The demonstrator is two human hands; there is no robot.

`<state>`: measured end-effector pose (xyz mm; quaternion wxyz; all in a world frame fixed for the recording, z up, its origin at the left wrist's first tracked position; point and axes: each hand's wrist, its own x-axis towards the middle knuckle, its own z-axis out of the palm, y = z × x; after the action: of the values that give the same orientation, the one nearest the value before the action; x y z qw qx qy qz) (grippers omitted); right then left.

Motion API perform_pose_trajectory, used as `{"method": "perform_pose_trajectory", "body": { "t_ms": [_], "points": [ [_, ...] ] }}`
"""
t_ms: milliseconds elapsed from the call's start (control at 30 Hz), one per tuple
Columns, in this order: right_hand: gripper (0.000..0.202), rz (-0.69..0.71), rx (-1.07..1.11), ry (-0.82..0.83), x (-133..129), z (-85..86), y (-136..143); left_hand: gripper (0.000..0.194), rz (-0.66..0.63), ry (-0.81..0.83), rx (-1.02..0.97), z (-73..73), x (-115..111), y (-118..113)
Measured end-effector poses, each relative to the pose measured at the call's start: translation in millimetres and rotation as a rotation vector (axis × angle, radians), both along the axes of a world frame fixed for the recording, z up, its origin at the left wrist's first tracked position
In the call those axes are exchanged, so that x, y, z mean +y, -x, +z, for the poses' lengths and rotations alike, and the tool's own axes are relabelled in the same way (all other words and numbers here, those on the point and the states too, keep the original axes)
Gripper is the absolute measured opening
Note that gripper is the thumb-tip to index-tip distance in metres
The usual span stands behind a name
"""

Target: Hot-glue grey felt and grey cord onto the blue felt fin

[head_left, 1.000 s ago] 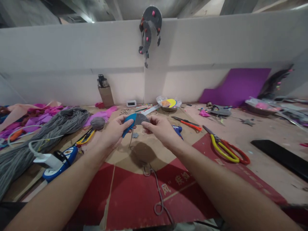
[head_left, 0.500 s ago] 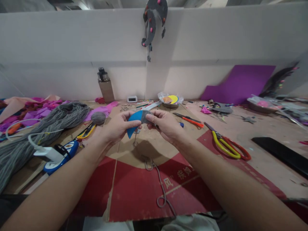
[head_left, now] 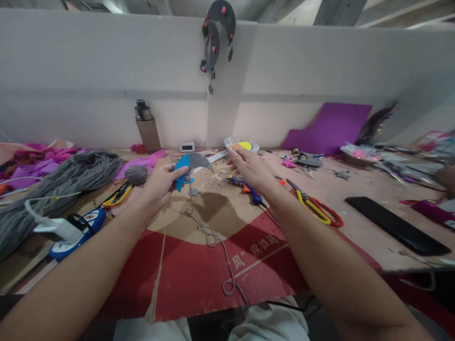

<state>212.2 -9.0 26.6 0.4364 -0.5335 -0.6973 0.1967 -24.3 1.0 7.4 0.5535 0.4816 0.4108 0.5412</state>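
Note:
My left hand (head_left: pixel 159 184) pinches the blue end of a crescent shape (head_left: pixel 182 166), whose other half is wrapped in grey yarn and tapers to a point on the right. From it a grey yarn strand (head_left: pixel 227 258) trails down across the cardboard. My right hand (head_left: pixel 250 166) hangs apart from the crescent, fingers loosely bent and no object visible in them. Just below that hand lies a blue glue gun (head_left: pixel 255 196), its cable partly hidden by my forearm. Behind the hand sits a dish holding a plastic bag and a yellow piece (head_left: pixel 245 146).
Red-and-tan cardboard (head_left: pixel 199 289) covers the table's front. Scissors (head_left: pixel 316 208) and a black case (head_left: pixel 396 225) lie rightward. On the left are a yarn ball (head_left: pixel 136 174), a grey yarn hank (head_left: pixel 71 182), a yellow cutter (head_left: pixel 119 194) and a power strip (head_left: pixel 78 234). A moon ornament (head_left: pixel 215 40) hangs ahead.
My right hand has let go of the yarn-wrapped end and moved right and up, towards the dish. The left hand keeps the crescent, now a little further left. The view has shifted right.

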Motion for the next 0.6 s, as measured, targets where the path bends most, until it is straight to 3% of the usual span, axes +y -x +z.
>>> {"method": "perform_pose_trajectory", "body": {
  "t_ms": [100,200,300,400,500,600],
  "points": [
    [0.031,-0.265,-0.403,0.026,-6,-3.3,-25,0.018,0.099,-0.02,-0.025,-1.4,5,4],
    [0.037,-0.351,-0.625,0.175,-13,-24.7,-40,0.019,0.165,-0.033,0.049,-3.5,6,8],
    [0.025,-0.358,-0.547,0.296,-12,-50.7,-47,0.019,0.159,-0.044,0.077,-5.4,6,10],
    [0.013,-0.341,-0.456,0.374,-5,-63.3,-52,0.02,0.138,-0.01,0.068,-6.7,7,11],
    [0.012,-0.317,-0.347,0.457,-2,-59.3,-56,0.018,0.148,0.037,0.061,-7.1,7,10],
    [0.007,-0.312,-0.195,0.431,-3,-45.9,-54,0.014,0.122,0.075,0.041,-6.3,7,9]
  ]
}}
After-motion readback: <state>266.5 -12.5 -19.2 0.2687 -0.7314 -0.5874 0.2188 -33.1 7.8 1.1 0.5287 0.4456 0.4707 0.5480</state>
